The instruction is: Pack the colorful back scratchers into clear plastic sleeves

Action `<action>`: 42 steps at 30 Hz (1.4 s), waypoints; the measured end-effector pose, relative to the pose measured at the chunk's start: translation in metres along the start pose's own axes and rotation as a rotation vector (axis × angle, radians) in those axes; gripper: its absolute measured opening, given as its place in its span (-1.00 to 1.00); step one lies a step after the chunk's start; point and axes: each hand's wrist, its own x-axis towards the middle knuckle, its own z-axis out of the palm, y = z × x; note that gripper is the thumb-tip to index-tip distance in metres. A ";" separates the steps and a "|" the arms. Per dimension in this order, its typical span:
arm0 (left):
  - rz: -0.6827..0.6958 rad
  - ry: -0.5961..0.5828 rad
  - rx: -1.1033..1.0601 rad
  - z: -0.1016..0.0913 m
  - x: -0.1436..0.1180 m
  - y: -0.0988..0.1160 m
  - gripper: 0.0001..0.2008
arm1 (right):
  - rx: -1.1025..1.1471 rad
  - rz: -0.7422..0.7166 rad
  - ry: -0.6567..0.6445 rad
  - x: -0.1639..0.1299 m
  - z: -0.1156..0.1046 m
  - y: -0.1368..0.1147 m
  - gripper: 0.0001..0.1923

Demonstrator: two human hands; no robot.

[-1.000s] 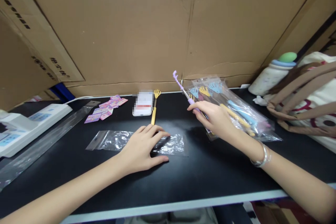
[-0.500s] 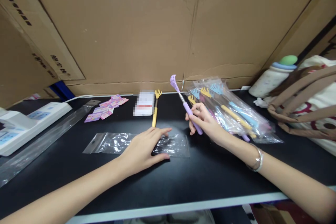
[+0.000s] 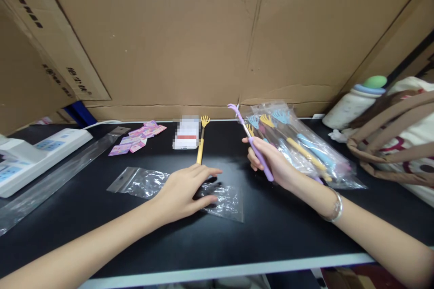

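My right hand [image 3: 271, 158] is closed round the handle of a purple back scratcher [image 3: 260, 158], which tilts with its clawed head up and to the left. My left hand [image 3: 186, 187] lies over a clear plastic bag [image 3: 145, 183], fingers apart, thumb stretched out above the bag's right part. Part of the bag is hidden beneath that hand. Just beyond my left fingers lies a yellow back scratcher [image 3: 200, 146], its head pointing at the cardboard wall. Beside my right hand, several bagged back scratchers [image 3: 305, 153] in blue, yellow and purple lie in a pile.
Left of centre are several pink and purple cards [image 3: 137, 139] and a blurred white item [image 3: 186, 133]. A long clear sleeve [image 3: 64, 178] and a white power strip [image 3: 47, 158] lie at the left. A white bottle [image 3: 352, 106] and a bag [image 3: 400, 144] stand at the right.
My right hand has shifted slightly right with the purple back scratcher and turned it, so its head shows side-on. The clear bag's right end has swung toward me under my left hand.
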 end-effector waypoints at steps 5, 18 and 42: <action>0.050 -0.037 0.025 -0.002 0.000 0.002 -0.51 | 0.140 0.008 0.001 0.000 0.001 -0.001 -0.80; 0.128 -0.034 0.119 -0.001 0.000 0.001 -0.67 | 0.003 0.034 0.055 -0.006 0.009 -0.007 -0.72; 0.063 0.002 0.155 -0.001 0.001 0.000 -0.69 | -0.096 0.016 0.053 -0.004 0.012 0.006 -0.62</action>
